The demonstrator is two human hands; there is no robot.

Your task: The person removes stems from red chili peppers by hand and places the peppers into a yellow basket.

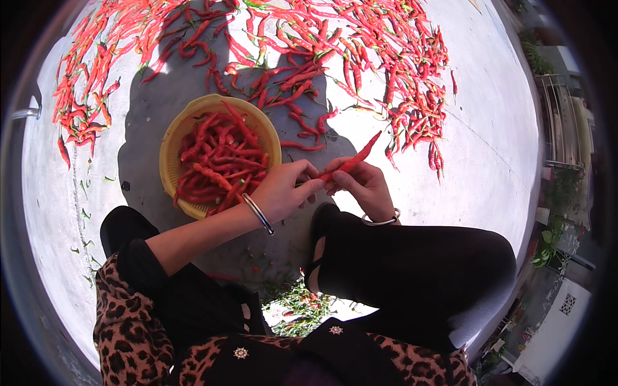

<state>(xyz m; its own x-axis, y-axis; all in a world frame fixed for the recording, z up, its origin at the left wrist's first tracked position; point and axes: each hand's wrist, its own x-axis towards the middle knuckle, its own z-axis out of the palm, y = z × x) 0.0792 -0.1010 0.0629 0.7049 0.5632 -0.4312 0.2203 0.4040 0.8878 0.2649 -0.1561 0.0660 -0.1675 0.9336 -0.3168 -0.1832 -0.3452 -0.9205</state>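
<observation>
A long red chili pepper (361, 155) is held between my two hands, its tip pointing up and to the right. My right hand (368, 186) grips its body between thumb and fingers. At the stem end, the thumb and fingers of my left hand (288, 189) pinch together; the stem itself is mostly hidden by them. Beside my left forearm stands a round yellow plastic basket (170, 144) with slotted walls. Inside it lies a heap of red chili peppers (219, 154), partly covered by my left hand and wrist.
Many loose red chilies with green stems (309, 43) spread over the concrete floor (483, 159) ahead, reaching down both sides. Green stem scraps (301, 309) lie between my feet, and others are scattered at left. Plants (545, 241) line the far right edge.
</observation>
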